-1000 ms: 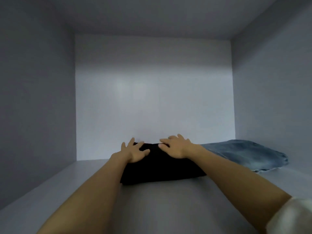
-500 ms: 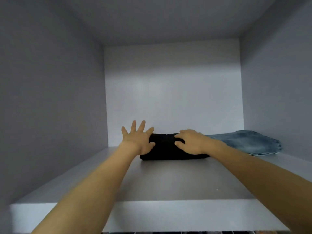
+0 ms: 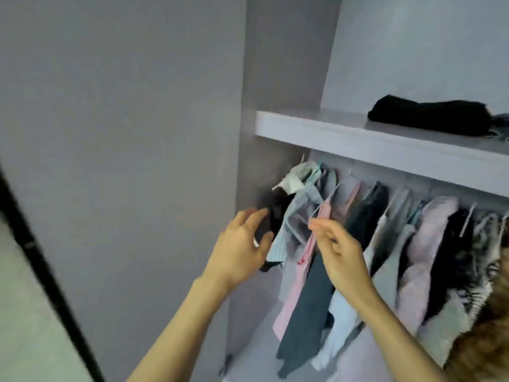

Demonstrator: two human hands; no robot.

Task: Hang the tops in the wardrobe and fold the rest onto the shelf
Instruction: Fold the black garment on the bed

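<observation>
Where tops (image 3: 385, 230) hang, two hands (image 3: 239, 249) hover

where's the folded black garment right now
In the head view, the black garment lies at upper right on the shelf, above the hanging tops, beside a bit of denim at the frame's right edge.

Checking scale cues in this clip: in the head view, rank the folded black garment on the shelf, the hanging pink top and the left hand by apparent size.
1. Pink top
2. Black garment and left hand look alike; the hand is nearer the camera, so I won't rank them.
</observation>
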